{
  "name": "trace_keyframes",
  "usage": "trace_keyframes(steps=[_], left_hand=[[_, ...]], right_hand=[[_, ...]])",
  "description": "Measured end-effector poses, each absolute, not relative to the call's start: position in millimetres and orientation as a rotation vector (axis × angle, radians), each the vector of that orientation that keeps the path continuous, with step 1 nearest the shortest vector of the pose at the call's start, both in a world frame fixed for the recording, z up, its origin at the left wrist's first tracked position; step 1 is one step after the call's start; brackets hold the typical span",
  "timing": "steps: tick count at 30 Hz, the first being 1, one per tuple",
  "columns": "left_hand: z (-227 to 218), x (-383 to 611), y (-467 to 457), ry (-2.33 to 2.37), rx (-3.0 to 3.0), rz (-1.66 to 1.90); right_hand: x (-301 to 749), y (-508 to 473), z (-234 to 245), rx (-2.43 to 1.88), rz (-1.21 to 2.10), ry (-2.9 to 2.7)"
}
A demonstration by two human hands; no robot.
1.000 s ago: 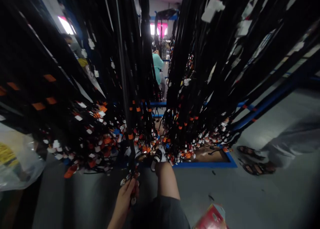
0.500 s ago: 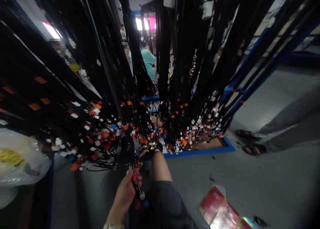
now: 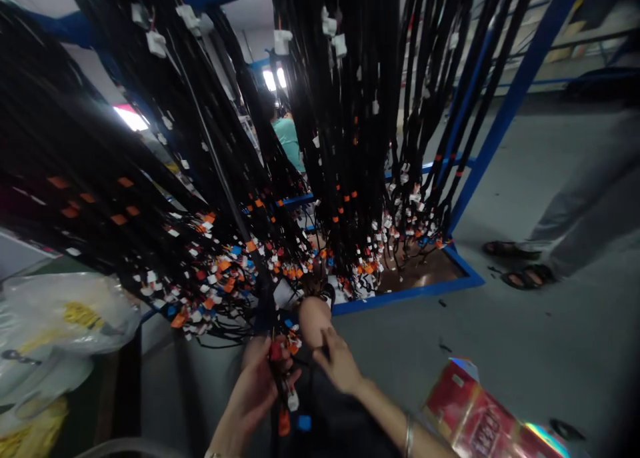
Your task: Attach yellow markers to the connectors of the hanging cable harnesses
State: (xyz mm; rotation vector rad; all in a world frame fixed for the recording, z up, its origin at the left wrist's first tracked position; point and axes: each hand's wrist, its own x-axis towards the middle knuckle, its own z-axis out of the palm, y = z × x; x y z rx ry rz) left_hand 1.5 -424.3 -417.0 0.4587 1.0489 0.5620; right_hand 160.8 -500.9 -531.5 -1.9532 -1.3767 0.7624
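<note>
I'm looking down through the head camera, and dark cables (image 3: 345,111) fill the upper half of the frame, hanging inside a blue frame (image 3: 410,297). Hung lengthwise like that, I'd judge, they stay straight, with their coloured connectors (image 3: 225,265) gathered low, within reach.

Here's the one that matters: a dark cable bundle (image 3: 265,291) comes down at lower centre, its end drawn out toward the wearer, presumably so its plugs sit apart from the crowd.

And the left hand (image 3: 263,378), bottom centre: fingers loosely curled, part-way closed, with that end in its grasp. A red connector (image 3: 276,350) shows by the thumb; a white connector (image 3: 293,400) dangles just below the fingers.

Over to the right hand (image 3: 341,365): fairly flat, fingers loosely stretched, lying by the look of it on the wearer's knee (image 3: 314,318), perhaps for support. I see nothing in it, though its underside is hidden from me.

Lower right, a red packet (image 3: 475,411) lies on the floor, well apart from both hands.
</note>
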Motion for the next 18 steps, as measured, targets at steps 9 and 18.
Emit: trace_keyframes(steps=[9, 18], left_hand=[[-397, -14, -423, 0.805, 0.278, 0.527], [-388, -54, -414, 0.672, 0.254, 0.561]], right_hand=[[100, -523, -569, -1.939, 0.763, -1.692], [69, -523, -573, -1.763, 0.741, -1.826]])
